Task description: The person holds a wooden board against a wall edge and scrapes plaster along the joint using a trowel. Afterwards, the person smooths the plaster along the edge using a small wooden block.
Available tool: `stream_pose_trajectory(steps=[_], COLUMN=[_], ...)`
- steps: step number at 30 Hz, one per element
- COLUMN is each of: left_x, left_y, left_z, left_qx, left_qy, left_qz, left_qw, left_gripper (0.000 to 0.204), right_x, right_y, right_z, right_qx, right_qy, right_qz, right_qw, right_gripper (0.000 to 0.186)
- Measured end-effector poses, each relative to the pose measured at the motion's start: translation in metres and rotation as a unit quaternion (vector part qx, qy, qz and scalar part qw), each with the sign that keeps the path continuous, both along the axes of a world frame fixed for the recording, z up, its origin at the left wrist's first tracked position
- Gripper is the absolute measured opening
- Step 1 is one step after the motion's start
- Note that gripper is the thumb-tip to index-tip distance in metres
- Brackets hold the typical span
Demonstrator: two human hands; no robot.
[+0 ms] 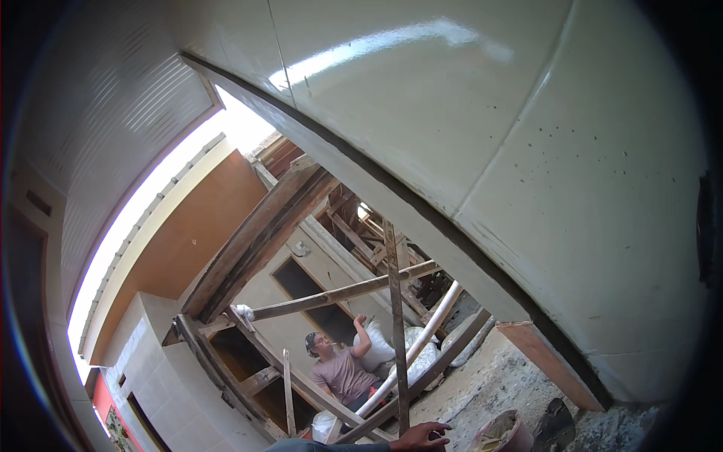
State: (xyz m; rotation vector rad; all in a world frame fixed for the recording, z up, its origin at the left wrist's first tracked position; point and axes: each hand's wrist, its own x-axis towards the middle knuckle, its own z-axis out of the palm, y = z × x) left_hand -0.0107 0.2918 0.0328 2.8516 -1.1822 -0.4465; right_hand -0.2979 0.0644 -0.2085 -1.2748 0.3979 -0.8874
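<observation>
My left hand (424,435), at the end of a grey-blue sleeve along the bottom edge, has its fingers loosely bent and apart, with nothing visible in them. To its right sits a pink bucket (508,441) with greyish material and what looks like a tool inside, its lower part cut off by the frame. A dark, flat object (555,426) lies beside the bucket on rough, dusty ground (474,384). My right hand is not in view.
A co-worker (339,377) in a cap reclines among wooden poles (395,324), a white pipe (422,339) and white sacks (376,343). A large tiled wall (572,226) fills the right, a reddish board (550,361) at its foot. Timber framing (252,241) stands left of centre.
</observation>
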Motion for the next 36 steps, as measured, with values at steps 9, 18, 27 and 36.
stream_pose_trajectory(steps=[9, 18, 27, 36], left_x=[-0.025, -0.014, -0.009, -0.026], left_y=[-0.007, 0.019, -0.018, -0.095], left_z=[0.001, -0.019, -0.047, -0.032], left_qx=[-0.099, -0.155, -0.177, -0.166], left_qy=[-0.037, -0.139, 0.115, 0.308], left_qz=[-0.122, -0.181, -0.220, -0.327], left_qw=[0.987, 0.961, 0.952, 0.878], left_gripper=[0.049, 0.050, 0.044, 0.040], right_x=[-0.002, -0.017, -0.069, -0.046], right_y=[-0.026, -0.014, -0.007, -0.055], right_z=[0.040, 0.086, 0.223, 0.309], right_qx=[-0.082, -0.135, -0.207, -0.236], right_qy=[0.036, 0.063, 0.157, 0.116], right_qz=[0.000, -0.096, -0.155, -0.124], right_qw=[0.996, 0.984, 0.953, 0.957], right_gripper=[0.017, 0.020, 0.027, 0.017])
